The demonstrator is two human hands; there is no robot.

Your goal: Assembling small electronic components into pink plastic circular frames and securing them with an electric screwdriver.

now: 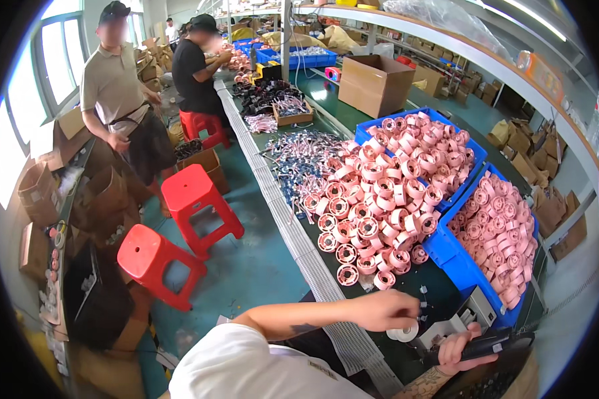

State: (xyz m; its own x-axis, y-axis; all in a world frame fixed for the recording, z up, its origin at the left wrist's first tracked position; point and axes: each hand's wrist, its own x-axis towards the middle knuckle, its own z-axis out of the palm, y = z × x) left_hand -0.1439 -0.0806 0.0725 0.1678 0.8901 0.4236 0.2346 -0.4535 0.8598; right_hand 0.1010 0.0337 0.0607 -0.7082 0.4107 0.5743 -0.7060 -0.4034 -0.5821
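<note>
My left hand (387, 310) reaches over the bench with its fingers curled down. Just below its fingertips lies a white round spool-like piece (403, 332); whether the fingers grip anything is hidden. My right hand (458, 348) is wrapped round a long black object (496, 345), whose exact kind I cannot make out. Beside the hands stand a small grey-white box-like device (478, 307) and an open white container (439, 330). A few small white pieces (424, 298) lie near my left hand. Beyond it spreads a heap of pink round housings (373, 219).
Two blue bins (449, 249) full of pink parts border the heap. Farther along are wired small parts (299, 156), black parts (269, 96) and a cardboard box (376, 83). Red stools (193, 193) stand at left. One person (116, 86) stands; another (199, 73) works at the bench.
</note>
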